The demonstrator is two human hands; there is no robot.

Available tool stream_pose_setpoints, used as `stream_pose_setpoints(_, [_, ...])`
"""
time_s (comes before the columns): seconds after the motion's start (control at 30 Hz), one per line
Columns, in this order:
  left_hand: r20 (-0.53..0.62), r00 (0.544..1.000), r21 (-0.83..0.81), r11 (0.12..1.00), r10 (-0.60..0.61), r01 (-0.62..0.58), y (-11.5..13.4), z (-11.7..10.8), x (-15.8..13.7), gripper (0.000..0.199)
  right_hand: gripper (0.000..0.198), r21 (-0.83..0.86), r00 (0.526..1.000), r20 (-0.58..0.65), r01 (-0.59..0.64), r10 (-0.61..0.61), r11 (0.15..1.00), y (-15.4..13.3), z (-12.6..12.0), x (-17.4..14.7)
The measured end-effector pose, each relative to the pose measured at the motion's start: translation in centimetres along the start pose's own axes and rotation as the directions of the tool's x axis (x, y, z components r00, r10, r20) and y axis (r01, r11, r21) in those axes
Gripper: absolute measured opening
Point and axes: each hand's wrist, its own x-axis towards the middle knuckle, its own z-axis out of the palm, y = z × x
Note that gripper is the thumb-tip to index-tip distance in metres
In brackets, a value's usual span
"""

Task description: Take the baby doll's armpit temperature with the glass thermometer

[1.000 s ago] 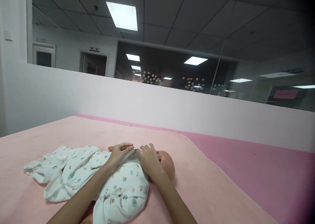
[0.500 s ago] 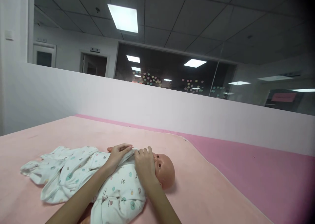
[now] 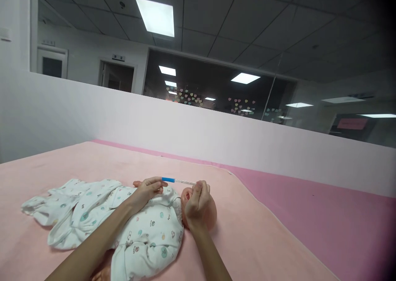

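A doll (image 3: 213,215) in a white printed garment (image 3: 154,227) lies on its back, its bald head to the right. Above its chest and chin there is a slim thermometer (image 3: 182,181) with a clear stem and a blue end, held roughly level. My right hand (image 3: 198,200) is closed in a pinch on the clear end, in front of the doll's face and hiding much of it. At the blue end, the bent fingers of my left hand (image 3: 150,190) meet the thermometer over the doll's chest; their exact grip is partly hidden.
The doll lies on a padded surface with a light pink cover (image 3: 262,240). A darker pink strip (image 3: 340,215) runs along the back and right. Behind stands a low white wall (image 3: 185,124) with glass above it.
The thermometer has come into view between my hands. My right hand has moved right and turned from the garment's collar; my left hand has let go of the collar. The view has shifted slightly.
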Motion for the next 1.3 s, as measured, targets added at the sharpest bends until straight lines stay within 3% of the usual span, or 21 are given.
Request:
stream_pose_setpoints(0.1, [-0.036,0.999,-0.254,0.966,0.041,-0.049,0.0,-0.6,0.2,0.031,0.035,-0.030,0.991,0.022,0.131,-0.130,0.991,0.1,0.4,-0.5])
stream_pose_setpoints(0.2, [-0.047,0.998,-0.330,0.942,0.045,-0.058,0.3,-0.6,0.0,0.028,0.035,-0.048,0.979,0.055,0.197,-0.194,0.979,0.4,0.8,-1.0])
stream_pose_setpoints(0.37, [0.014,0.998,-0.339,0.939,0.062,-0.053,0.8,0.0,-0.7,0.028,0.036,-0.052,0.977,0.061,0.208,-0.205,0.977,1.0,1.0,-1.2])
stream_pose_setpoints(0.6, [0.057,0.996,-0.344,0.938,0.069,-0.045,0.8,-0.1,-1.0,0.036,0.034,-0.046,0.946,0.028,0.324,-0.323,0.945,0.8,1.2,-1.2])
stream_pose_setpoints(0.97, [0.100,0.992,-0.346,0.938,0.079,-0.039,0.6,-0.5,-1.0,0.037,0.035,-0.062,0.945,0.057,0.324,-0.321,0.944,0.7,1.0,-1.1])
stream_pose_setpoints(1.3, [-0.021,0.996,-0.417,0.905,0.085,-0.086,1.1,-0.4,-0.7,0.031,0.035,-0.016,0.952,0.073,0.300,-0.298,0.954,-0.1,1.1,-1.4])
